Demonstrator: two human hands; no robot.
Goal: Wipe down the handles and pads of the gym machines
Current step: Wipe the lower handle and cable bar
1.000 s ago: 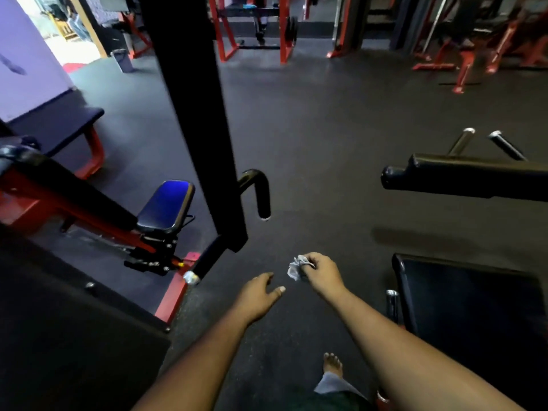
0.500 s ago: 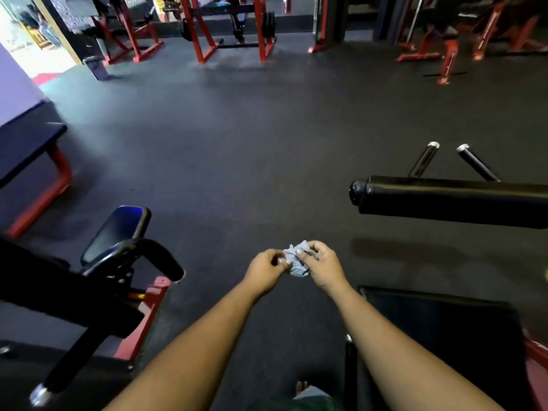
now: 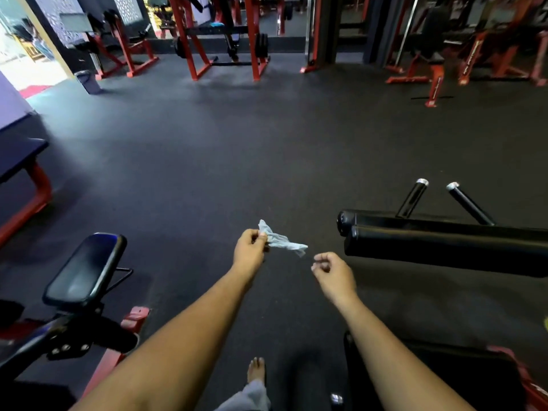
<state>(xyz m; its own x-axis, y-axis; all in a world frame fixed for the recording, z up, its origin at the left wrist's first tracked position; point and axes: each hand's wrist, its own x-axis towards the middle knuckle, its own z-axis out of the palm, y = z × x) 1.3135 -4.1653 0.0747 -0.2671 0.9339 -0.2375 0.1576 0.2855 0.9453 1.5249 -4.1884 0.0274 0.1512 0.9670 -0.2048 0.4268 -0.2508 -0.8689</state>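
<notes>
Parted since half a second ago: left hand (image 3: 249, 251) alone pinches crumpled, twisted pale grey cloth (image 3: 280, 240); right hand (image 3: 332, 273) loosely curled, holding nothing, beside black cylindrical roller pad (image 3: 444, 247).

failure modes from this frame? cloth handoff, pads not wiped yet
1. The left hand only pinches one end of the cloth; the rest dangles and could slip to the floor.
2. The right hand holds nothing, so the roller pad beside it gets touched bare, not wiped.
</notes>
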